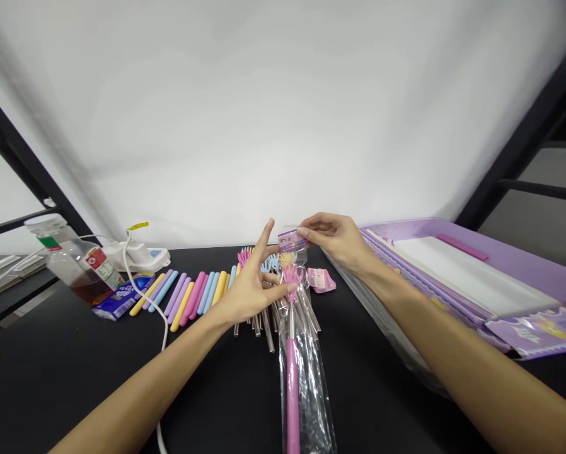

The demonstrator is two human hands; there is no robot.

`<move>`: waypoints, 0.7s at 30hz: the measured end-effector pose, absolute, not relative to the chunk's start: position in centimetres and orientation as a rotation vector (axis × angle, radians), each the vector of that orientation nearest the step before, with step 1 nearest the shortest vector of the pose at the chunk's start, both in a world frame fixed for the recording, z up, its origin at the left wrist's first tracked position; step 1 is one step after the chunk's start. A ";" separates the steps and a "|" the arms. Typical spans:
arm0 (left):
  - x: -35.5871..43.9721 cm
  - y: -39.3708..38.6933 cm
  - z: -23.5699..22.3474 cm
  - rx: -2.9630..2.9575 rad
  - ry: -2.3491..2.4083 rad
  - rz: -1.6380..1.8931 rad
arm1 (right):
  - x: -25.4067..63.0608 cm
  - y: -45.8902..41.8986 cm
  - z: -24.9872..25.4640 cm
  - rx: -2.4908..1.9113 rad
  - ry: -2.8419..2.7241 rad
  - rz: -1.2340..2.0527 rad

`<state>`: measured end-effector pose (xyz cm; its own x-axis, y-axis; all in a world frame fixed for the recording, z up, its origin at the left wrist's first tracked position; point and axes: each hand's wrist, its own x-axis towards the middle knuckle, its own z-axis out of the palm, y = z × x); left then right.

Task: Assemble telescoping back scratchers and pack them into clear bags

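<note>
A pink back scratcher [292, 391] with a metal neck and a claw-shaped head lies lengthwise on a clear plastic sleeve [314, 384]; whether it is inside, I cannot tell. My left hand [252, 287] has its thumb on the claw head and other fingers beside it, the index finger pointing up. Between thumb and fingers, my right hand [334, 236] pinches a small purple printed card [291, 240] at the sleeve's upper end. Behind the left hand is a heap of scratcher heads with metal rods [267, 331], partly hidden. A pink printed card [321, 280] lies just right of the sleeve.
Coloured handles [188, 302] lie in a row at left. Beyond them are a blue packet [122, 299], a jar of brown liquid [82, 265] and a power strip [144, 255] with a white cable [162, 318]. A purple box [514, 252] stands at right.
</note>
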<state>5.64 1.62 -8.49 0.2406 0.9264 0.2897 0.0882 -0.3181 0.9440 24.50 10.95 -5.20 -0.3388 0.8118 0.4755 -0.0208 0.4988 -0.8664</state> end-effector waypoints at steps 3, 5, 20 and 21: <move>5.6 1.6 -8.5 1.633 0.926 1.190 | 24.8 11.2 -5.1 -0.649 -1.761 0.940; 5.6 1.6 -8.5 1.635 0.934 1.181 | 25.3 11.3 -4.8 -0.619 -1.872 0.877; 5.7 1.4 -8.2 1.645 0.911 1.155 | 26.5 10.7 -4.6 -0.620 -1.981 0.636; 5.7 1.4 -8.2 1.642 0.919 1.154 | 26.4 10.7 -4.9 -0.600 -1.950 0.632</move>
